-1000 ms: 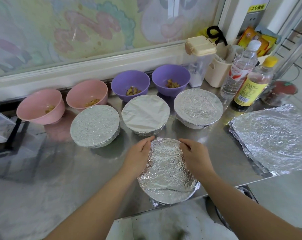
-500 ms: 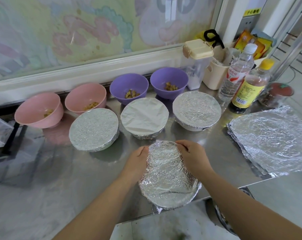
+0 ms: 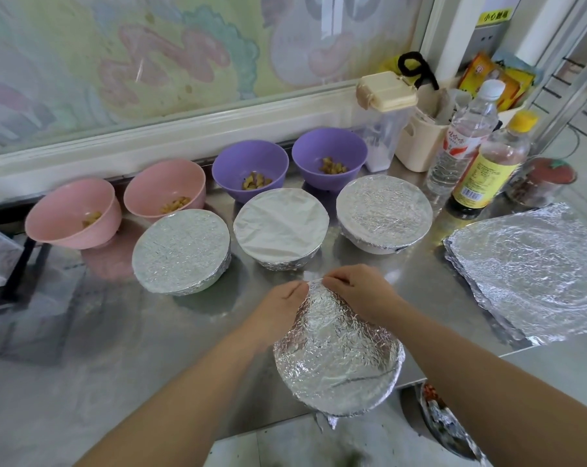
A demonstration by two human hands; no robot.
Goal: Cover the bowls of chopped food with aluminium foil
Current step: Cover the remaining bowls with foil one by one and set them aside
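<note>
While both hands work at a bowl's far rim, a steel counter fills most of the view. Largest on it, well to the right of the fingers, lies a stack of loose foil sheets, flat and within reach, likely kept there for the uncovered bowls.

Directly beneath the fingers, at the counter's near edge, sits the foil-wrapped bowl. Its sheet is crinkled across the top and folded down the sides.

Just beyond the fingertips stand three covered bowls in a row, the middle one showing a dull, pale face. Further beyond, against the window ledge, are two pink bowls to the left and two purple bowls ahead. Each is uncovered with a little chopped food inside, so the task looks about half done. Two bottles stand far to the right of the fingers.

The left hand curls over the rim's far-left side, and the right hand meets it from the other side. The right fingers are bent close together, pinching the foil's edge at the rim. The left fingers are curled onto the foil, their tips partly hidden. This hold seems meant to crimp a loose edge down so the cover grips the bowl.
</note>
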